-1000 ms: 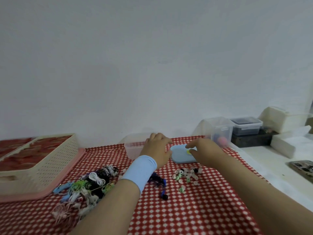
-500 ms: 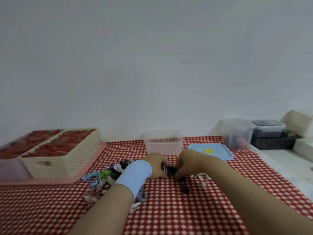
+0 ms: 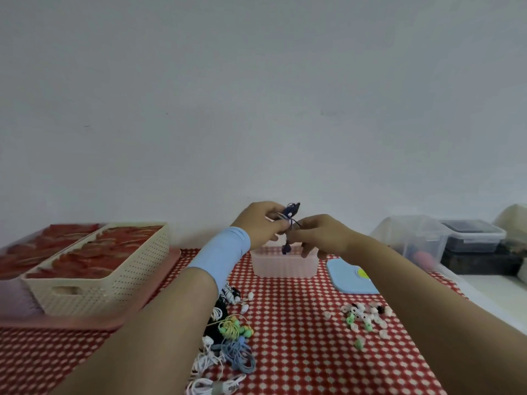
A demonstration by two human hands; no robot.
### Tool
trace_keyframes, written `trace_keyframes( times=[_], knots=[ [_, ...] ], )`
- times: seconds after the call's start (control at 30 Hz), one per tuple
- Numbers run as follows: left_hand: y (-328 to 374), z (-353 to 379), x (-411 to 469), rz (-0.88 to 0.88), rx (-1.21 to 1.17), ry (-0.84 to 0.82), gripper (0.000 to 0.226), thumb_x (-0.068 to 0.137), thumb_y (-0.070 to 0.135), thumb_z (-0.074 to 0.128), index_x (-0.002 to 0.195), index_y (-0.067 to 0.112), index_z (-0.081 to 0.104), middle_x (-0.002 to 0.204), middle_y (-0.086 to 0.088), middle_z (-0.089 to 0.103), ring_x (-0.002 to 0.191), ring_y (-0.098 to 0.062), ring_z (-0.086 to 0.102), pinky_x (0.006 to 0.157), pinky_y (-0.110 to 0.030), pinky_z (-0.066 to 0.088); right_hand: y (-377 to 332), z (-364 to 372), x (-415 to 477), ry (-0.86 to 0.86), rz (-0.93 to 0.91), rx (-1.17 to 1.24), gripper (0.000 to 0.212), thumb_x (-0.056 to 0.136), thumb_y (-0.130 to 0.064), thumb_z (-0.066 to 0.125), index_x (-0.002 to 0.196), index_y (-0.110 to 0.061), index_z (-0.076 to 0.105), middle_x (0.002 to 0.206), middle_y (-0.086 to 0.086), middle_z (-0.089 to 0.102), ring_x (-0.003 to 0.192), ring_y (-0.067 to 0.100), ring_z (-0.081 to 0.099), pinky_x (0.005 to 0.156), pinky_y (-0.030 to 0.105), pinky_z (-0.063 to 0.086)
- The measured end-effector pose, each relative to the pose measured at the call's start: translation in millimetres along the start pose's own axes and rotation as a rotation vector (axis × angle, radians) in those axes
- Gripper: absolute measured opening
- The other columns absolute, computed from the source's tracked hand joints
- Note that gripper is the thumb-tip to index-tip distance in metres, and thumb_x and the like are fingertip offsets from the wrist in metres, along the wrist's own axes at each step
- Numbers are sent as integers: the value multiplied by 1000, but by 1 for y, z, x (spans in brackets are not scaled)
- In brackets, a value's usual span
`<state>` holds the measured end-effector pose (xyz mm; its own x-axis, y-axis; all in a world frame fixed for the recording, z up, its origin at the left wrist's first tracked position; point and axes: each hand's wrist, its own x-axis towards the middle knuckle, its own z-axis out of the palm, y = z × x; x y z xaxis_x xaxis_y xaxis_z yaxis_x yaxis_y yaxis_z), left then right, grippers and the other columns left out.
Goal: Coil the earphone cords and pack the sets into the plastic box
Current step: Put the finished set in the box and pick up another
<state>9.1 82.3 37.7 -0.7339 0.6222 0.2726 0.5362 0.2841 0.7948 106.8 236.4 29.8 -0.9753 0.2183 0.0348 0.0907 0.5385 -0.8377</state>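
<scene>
Both hands are raised above the open pale pink plastic box (image 3: 285, 266) at the back of the table. My left hand (image 3: 263, 223), with a light blue wrist sleeve, pinches a dark blue earphone set (image 3: 291, 215); part of its cord bunches above the fingers and an end hangs down toward the box. My right hand (image 3: 319, 235) grips the same cord just to the right. A pile of tangled earphones (image 3: 228, 337) in white, black, green and blue lies on the cloth under my left forearm.
A light blue lid (image 3: 350, 277) lies right of the box. Loose ear tips (image 3: 365, 317) are scattered at right. A cream perforated basket (image 3: 114, 275) on a pink tray (image 3: 159, 283) stands at left. Clear and dark containers (image 3: 445, 240) line the right side.
Both hands came back from the lid to the cloth, took hold of the dark blue earphone set and lifted it above the pink box. The view shifted left.
</scene>
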Motion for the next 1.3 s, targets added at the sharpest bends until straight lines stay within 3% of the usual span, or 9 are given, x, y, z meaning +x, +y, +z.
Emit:
trace_keyframes(
  times=[0.23, 0.4, 0.53, 0.67, 0.87, 0.93, 1.03, 1.17, 1.3],
  knots=[
    [-24, 1, 32, -52, 274, 45, 22, 86, 24, 67, 107, 29, 68, 104, 9, 68, 90, -10, 63, 81, -25, 46, 9, 1, 50, 218, -31, -165, 16, 91, -14, 63, 82, -7, 75, 72, 6, 75, 60, 14, 65, 51, 22, 46],
    [-52, 13, 32, -68, 472, -31, 22, 87, 22, 67, 109, 24, 73, 105, 4, 66, 93, -17, 63, 83, -33, 52, 26, 21, 76, 154, 26, -536, 18, 94, -17, 61, 80, -14, 73, 70, 3, 67, 58, 16, 59, 52, 24, 45],
    [-66, 15, 29, -97, 571, -128, 40, 89, 33, 67, 128, 27, 64, 123, 5, 66, 110, -16, 61, 97, -32, 49, 36, 28, 80, 88, 43, -586, 25, 89, -17, 72, 114, -13, 74, 101, 3, 75, 91, 18, 68, 77, 25, 54],
    [-66, 5, 23, -92, 546, -99, 45, 89, 30, 67, 133, 24, 59, 129, 5, 61, 116, -15, 58, 103, -32, 45, 30, 26, 69, 129, -47, -534, 36, 91, -16, 71, 127, -15, 68, 113, -2, 72, 99, 11, 64, 85, 18, 46],
    [-60, -19, -17, -72, 540, -3, 17, 94, 18, 57, 107, 23, 69, 110, 4, 64, 97, -14, 60, 86, -25, 46, -5, 52, 42, 57, -218, -489, 18, 92, -14, 67, 104, -20, 79, 104, -7, 75, 73, -3, 61, 74, 13, 50],
    [-62, -25, -34, -124, 602, -79, 22, 95, 15, 52, 106, 19, 70, 112, 1, 67, 99, -19, 62, 88, -29, 48, -13, 69, 32, -62, -210, -511, 18, 90, -15, 68, 102, -21, 80, 99, -8, 76, 63, -5, 61, 67, 11, 50],
    [-68, -33, -56, -205, 765, -269, 26, 93, 15, 52, 111, 11, 70, 114, -8, 69, 88, -24, 60, 77, -30, 47, -13, 100, 25, -199, -139, -571, 18, 89, -22, 71, 105, -21, 79, 98, -3, 77, 77, 8, 71, 79, 29, 61],
    [-75, -41, -71, -274, 795, -373, 39, 95, 18, 55, 134, 16, 58, 133, -8, 60, 111, -27, 59, 94, -36, 50, -9, 131, 22, -232, -90, -779, 38, 80, -48, 76, 109, -23, 77, 100, -4, 74, 88, 14, 68, 82, 33, 58],
    [-76, -45, -75, -295, 722, -332, 50, 93, 3, 52, 140, 22, 52, 142, -4, 54, 122, -23, 56, 101, -36, 48, -8, 138, 18, -156, -48, -904, 25, 88, -38, 66, 81, -14, 70, 75, -1, 63, 76, 20, 63, 74, 32, 57]
  ],
)
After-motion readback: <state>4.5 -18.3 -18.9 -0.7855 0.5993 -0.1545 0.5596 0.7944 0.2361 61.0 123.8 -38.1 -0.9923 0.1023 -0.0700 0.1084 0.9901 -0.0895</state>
